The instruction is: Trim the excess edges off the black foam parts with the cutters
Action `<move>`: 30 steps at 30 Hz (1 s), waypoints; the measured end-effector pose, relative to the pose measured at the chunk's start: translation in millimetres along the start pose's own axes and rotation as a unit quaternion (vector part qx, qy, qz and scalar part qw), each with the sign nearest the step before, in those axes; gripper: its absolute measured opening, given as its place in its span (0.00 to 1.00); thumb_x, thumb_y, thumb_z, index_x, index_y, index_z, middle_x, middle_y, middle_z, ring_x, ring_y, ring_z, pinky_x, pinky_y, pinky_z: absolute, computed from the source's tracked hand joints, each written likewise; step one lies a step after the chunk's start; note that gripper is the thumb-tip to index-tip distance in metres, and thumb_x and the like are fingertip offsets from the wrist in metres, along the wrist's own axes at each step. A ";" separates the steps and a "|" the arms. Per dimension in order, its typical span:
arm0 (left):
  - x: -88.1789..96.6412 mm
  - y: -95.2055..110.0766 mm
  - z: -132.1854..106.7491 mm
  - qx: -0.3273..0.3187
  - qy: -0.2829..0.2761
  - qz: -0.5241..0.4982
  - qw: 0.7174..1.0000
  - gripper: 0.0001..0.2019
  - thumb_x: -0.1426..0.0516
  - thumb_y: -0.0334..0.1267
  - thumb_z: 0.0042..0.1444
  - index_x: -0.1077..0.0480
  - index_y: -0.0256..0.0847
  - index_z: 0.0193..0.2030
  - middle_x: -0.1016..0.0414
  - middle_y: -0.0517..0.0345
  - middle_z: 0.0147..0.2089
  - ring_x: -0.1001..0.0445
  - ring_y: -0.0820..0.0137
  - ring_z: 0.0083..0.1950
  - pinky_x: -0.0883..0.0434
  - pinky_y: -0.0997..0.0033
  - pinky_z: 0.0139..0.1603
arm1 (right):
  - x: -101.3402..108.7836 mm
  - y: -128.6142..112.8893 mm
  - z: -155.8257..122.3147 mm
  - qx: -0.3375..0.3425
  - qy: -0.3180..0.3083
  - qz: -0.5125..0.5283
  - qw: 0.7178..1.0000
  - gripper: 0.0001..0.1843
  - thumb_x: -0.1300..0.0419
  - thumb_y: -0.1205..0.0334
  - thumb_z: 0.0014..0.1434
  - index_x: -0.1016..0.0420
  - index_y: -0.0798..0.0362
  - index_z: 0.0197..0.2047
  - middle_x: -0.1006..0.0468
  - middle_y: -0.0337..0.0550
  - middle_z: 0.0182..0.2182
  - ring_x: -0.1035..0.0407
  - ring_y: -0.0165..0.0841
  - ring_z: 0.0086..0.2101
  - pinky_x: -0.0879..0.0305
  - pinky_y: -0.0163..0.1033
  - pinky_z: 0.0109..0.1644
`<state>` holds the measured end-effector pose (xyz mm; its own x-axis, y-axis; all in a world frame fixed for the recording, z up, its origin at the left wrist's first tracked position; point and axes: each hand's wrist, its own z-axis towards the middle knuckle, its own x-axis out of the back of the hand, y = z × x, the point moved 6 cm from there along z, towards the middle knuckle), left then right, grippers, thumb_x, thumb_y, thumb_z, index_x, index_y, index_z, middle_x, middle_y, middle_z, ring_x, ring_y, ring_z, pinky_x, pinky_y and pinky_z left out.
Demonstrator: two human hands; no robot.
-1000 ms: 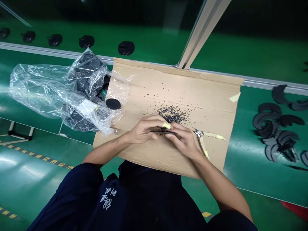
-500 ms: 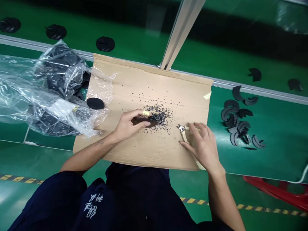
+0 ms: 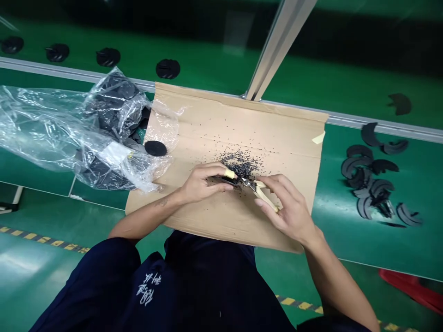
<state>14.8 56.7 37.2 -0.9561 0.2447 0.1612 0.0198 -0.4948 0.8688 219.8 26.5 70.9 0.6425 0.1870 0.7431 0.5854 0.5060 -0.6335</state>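
Observation:
Pinched in my left hand [image 3: 202, 185] is a flat black plastic piece [image 3: 228, 180], partly covered by the fingers and held tilted just above the cardboard. One finger of that hand wears a yellow finger wrap [image 3: 229, 173]. My right hand [image 3: 292, 210] grips nippers [image 3: 266, 197] with cream handles. Their jaws are at the right edge of the black piece; whether they touch it I cannot make out. Small black clippings [image 3: 242, 161] lie scattered over the cardboard sheet [image 3: 207, 221] around and beyond both hands.
At the left, a clear plastic bag [image 3: 51, 115] holds dark parts, with a black disc [image 3: 155, 148] at its mouth. Curved black pieces [image 3: 360, 163] are heaped on the green table at the right. Several black parts [image 3: 168, 68] stand beyond the metal rail, near an upright post [image 3: 277, 55].
My right hand has picked up the nippers from the cardboard and brought them left to the black piece. My left hand has turned that piece more edge-on. The view has shifted left.

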 end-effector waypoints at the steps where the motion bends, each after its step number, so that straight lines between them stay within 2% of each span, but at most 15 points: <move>1: 0.5 0.1 0.0 0.000 -0.001 0.001 1.000 0.12 0.31 0.41 0.57 0.19 0.39 0.46 0.16 0.52 0.40 0.18 0.71 0.41 0.22 0.72 0.43 | -1.7 -0.2 2.0 0.007 -0.001 -0.002 1.000 0.24 0.40 0.54 0.67 0.30 0.50 0.64 0.22 0.53 0.47 0.26 0.44 0.46 0.25 0.49 0.49; 12: 3.2 1.4 0.9 -0.010 0.003 0.011 1.000 0.11 0.32 0.42 0.58 0.19 0.39 0.43 0.16 0.52 0.39 0.18 0.72 0.40 0.20 0.73 0.42 | -4.5 -1.1 7.0 0.056 0.006 -0.035 0.998 0.25 0.37 0.59 0.67 0.31 0.49 0.65 0.21 0.53 0.46 0.25 0.43 0.44 0.25 0.47 0.45; 17: 3.6 1.5 -0.2 -0.017 0.013 0.004 1.000 0.11 0.31 0.42 0.57 0.19 0.37 0.42 0.16 0.51 0.38 0.18 0.72 0.37 0.21 0.75 0.39 | -5.6 -4.1 8.6 0.053 -0.009 -0.082 0.995 0.22 0.39 0.58 0.68 0.29 0.51 0.63 0.20 0.51 0.41 0.27 0.40 0.38 0.27 0.45 0.42; 20: 3.5 2.9 0.7 -0.011 0.016 0.006 1.000 0.11 0.31 0.43 0.57 0.19 0.38 0.42 0.16 0.53 0.37 0.19 0.73 0.37 0.22 0.75 0.39 | -6.8 -2.8 9.8 0.041 -0.009 -0.036 0.998 0.17 0.41 0.58 0.69 0.26 0.51 0.59 0.21 0.48 0.37 0.27 0.38 0.35 0.28 0.43 0.39; 23: 2.2 4.9 1.6 -0.014 0.015 0.012 1.000 0.12 0.31 0.41 0.56 0.20 0.38 0.45 0.17 0.53 0.38 0.19 0.73 0.39 0.23 0.75 0.41 | -5.9 3.3 10.2 0.011 0.022 -0.003 1.000 0.16 0.42 0.58 0.70 0.26 0.52 0.59 0.19 0.49 0.40 0.26 0.37 0.37 0.28 0.42 0.40; 25: -0.6 4.2 1.2 -0.019 0.003 0.026 0.999 0.14 0.31 0.40 0.57 0.20 0.38 0.48 0.18 0.54 0.39 0.21 0.73 0.39 0.24 0.75 0.41 | -4.6 4.9 9.9 0.006 0.040 -0.064 0.997 0.18 0.40 0.57 0.69 0.26 0.52 0.59 0.19 0.50 0.42 0.26 0.39 0.38 0.28 0.43 0.42; 28: -5.2 0.1 -0.2 -0.025 -0.022 0.078 0.996 0.14 0.34 0.40 0.61 0.21 0.40 0.52 0.19 0.54 0.40 0.23 0.73 0.40 0.26 0.72 0.40 | -2.8 1.3 8.7 0.026 0.028 -0.178 0.983 0.20 0.38 0.54 0.67 0.25 0.54 0.59 0.18 0.51 0.42 0.26 0.41 0.40 0.29 0.44 0.44; 30: -4.2 -1.6 -0.6 -0.030 -0.014 0.126 0.991 0.13 0.34 0.40 0.61 0.21 0.42 0.51 0.18 0.53 0.40 0.23 0.71 0.41 0.26 0.69 0.43 | 1.1 0.9 6.8 0.020 0.019 -0.191 0.981 0.20 0.38 0.53 0.67 0.25 0.54 0.58 0.18 0.52 0.42 0.27 0.42 0.40 0.30 0.45 0.44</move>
<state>18.6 55.9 34.8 -0.9146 0.1295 0.3832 0.2385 -0.5923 0.7696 217.6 32.9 72.6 0.3982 -0.0542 0.9157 0.7682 0.5653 -0.3006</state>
